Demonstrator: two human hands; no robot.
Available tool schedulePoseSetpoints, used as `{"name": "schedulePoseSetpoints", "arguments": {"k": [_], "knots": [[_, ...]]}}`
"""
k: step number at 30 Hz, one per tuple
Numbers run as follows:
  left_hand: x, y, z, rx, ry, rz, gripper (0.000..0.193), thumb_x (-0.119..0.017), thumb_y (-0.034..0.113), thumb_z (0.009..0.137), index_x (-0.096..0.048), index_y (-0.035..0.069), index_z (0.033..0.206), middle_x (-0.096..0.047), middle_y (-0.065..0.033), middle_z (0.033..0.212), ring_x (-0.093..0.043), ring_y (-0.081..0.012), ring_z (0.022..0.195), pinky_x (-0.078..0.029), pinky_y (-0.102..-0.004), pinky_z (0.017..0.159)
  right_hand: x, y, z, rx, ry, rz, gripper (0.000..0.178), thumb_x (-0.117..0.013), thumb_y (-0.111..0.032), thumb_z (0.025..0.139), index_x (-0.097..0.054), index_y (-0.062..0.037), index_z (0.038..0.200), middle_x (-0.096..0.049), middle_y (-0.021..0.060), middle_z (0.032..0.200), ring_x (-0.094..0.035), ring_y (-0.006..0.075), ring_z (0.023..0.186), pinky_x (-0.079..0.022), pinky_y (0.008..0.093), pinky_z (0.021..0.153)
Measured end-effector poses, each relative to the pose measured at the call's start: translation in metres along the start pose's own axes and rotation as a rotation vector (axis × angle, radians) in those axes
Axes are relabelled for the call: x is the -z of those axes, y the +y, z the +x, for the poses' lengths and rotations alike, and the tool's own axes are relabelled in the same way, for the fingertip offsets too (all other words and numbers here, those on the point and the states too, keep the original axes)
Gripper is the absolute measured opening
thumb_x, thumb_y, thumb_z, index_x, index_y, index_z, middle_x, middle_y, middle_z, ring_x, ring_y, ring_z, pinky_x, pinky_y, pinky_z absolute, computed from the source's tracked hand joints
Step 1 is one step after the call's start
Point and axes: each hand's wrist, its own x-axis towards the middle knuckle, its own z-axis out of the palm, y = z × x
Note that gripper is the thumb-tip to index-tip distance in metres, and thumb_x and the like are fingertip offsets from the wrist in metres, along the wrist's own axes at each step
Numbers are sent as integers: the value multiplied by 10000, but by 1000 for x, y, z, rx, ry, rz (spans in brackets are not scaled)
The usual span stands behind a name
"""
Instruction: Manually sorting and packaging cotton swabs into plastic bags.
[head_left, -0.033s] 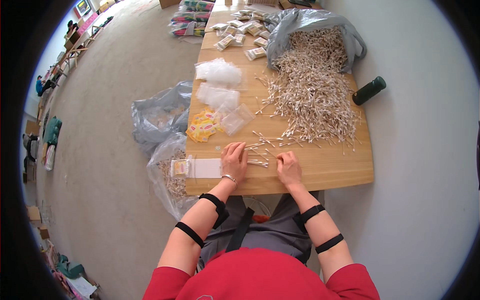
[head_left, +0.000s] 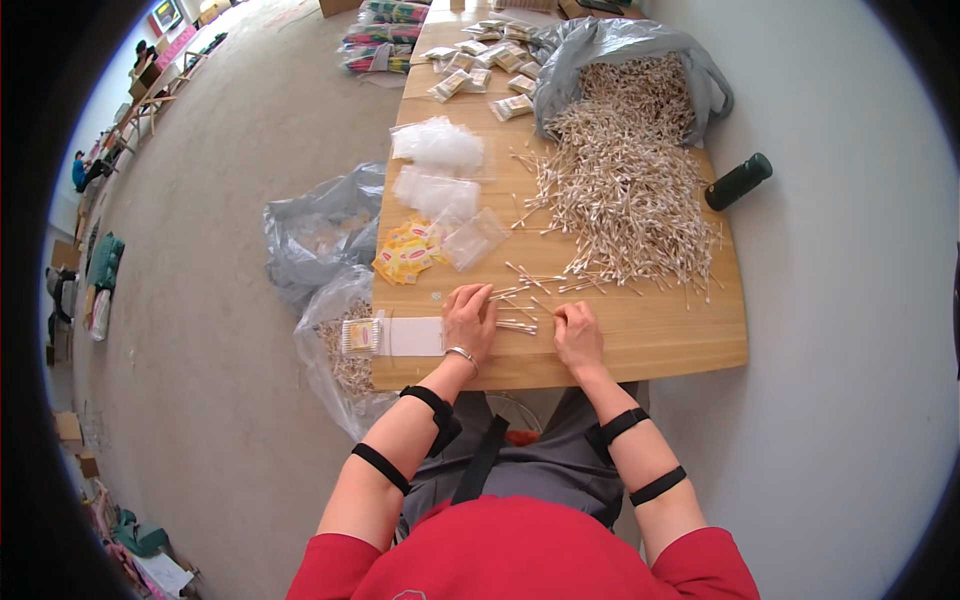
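My left hand point(head_left: 469, 322) rests low over the table's near edge, its fingers curled round several cotton swabs point(head_left: 517, 326) whose white tips stick out to the right. My right hand point(head_left: 578, 336) is closed in a pinch on one thin swab point(head_left: 541, 306), which points toward the left hand. A few loose swabs point(head_left: 535, 276) lie just beyond both hands. Left of the left hand sits a white card strip point(head_left: 416, 337), and at its end a filled clear packet of swabs point(head_left: 360, 337) with a yellow label.
A large heap of swabs point(head_left: 630, 190) spills from a grey plastic bag point(head_left: 715, 95). Clear pouches point(head_left: 437, 143), yellow cards point(head_left: 405, 255) and finished packets point(head_left: 511, 107) lie along the table point(head_left: 660, 345). A dark green bottle point(head_left: 738, 182) is by the wall; bags point(head_left: 325, 225) hang left.
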Motion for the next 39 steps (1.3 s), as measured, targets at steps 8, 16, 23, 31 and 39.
{"name": "schedulePoseSetpoints", "arguments": {"k": [8,16,23,31,39], "knots": [[-3,-16,16,84,-102,-21,148,-682,130,761,-711,117,906,-625,-65,905,-539,-263,914,-427,-371,838,-12,-19,12,68,-7,28,125,-667,-182,765,-654,-85,843,-580,95,876,-575,292,884,-473,391,779],[-11,-11,19,161,-29,61,45,-700,177,750,-687,139,772,-604,-23,796,-535,-235,877,-399,-363,798,-9,-11,8,51,-60,138,146,-704,-198,738,-652,-88,819,-580,86,865,-572,278,877,-472,388,777],[-2,-16,18,97,-115,-1,64,-712,191,734,-686,142,766,-601,-15,784,-530,-230,863,-392,-362,804,-15,-8,9,93,23,74,116,-690,-173,754,-644,-87,817,-579,85,867,-577,276,872,-472,383,769],[4,-20,15,30,-176,-33,63,-716,168,729,-718,161,791,-606,-20,794,-536,-233,864,-399,-359,825,-15,-2,17,4,179,62,72,-640,-156,794,-632,-87,814,-580,93,887,-595,309,821,-484,421,703],[10,-11,4,-40,-248,-3,291,-742,190,700,-670,145,979,-597,-54,984,-515,-257,1011,-386,-384,899,-19,-21,18,151,25,29,74,-629,-140,800,-664,-112,859,-579,72,907,-553,277,913,-461,377,796]]}}
